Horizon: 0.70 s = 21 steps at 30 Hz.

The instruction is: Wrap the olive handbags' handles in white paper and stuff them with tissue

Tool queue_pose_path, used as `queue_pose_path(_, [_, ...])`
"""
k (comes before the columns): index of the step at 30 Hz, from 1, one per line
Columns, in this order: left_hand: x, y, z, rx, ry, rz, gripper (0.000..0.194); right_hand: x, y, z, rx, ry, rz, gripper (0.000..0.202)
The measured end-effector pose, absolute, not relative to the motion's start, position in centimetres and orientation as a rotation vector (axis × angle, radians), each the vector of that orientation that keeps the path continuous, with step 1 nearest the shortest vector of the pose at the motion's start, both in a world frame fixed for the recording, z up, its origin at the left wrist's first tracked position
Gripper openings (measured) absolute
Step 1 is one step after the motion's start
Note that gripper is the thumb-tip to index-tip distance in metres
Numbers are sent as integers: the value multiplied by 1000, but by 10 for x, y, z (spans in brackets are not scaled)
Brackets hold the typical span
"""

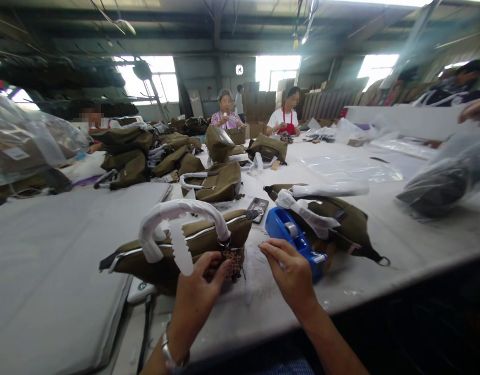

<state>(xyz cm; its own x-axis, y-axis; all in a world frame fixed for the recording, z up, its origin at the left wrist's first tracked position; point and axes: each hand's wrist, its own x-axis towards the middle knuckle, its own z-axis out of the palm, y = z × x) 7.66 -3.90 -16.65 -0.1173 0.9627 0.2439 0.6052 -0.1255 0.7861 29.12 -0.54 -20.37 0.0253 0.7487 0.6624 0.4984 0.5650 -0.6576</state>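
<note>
An olive handbag [201, 235] with a silver zip lies before me, its handle [185, 208] wrapped in white material. My left hand [204, 273] pinches a leopard-print charm [232, 262] that hangs at the bag's right end. Just right of the bag, my right hand [289, 268] is raised with thumb and fingertips pressed together; whatever is between them is too small to make out. Behind that hand stands a blue tape dispenser [289, 229] with a roll of tape on it. A white paper strip [180, 247] hangs from the handle over the bag's front.
A second olive bag [341, 216] lies right of the dispenser, and a phone [257, 209] lies behind it. More bags [216, 182] are heaped further back. White sheets [48, 260] are stacked at left. Co-workers [287, 117] sit across the table; a plastic-wrapped dark item [439, 187] is at right.
</note>
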Motion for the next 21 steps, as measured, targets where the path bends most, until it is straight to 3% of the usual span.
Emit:
queue_pose_path(11, [76,-37,-171,1720,1712,1155,32,288,1,-203,-1082,-1733,107,20])
queue_pose_path(21, [68,-38,-169,1897,1696,1273,24,274,6,-202,-998,-1698,298,19])
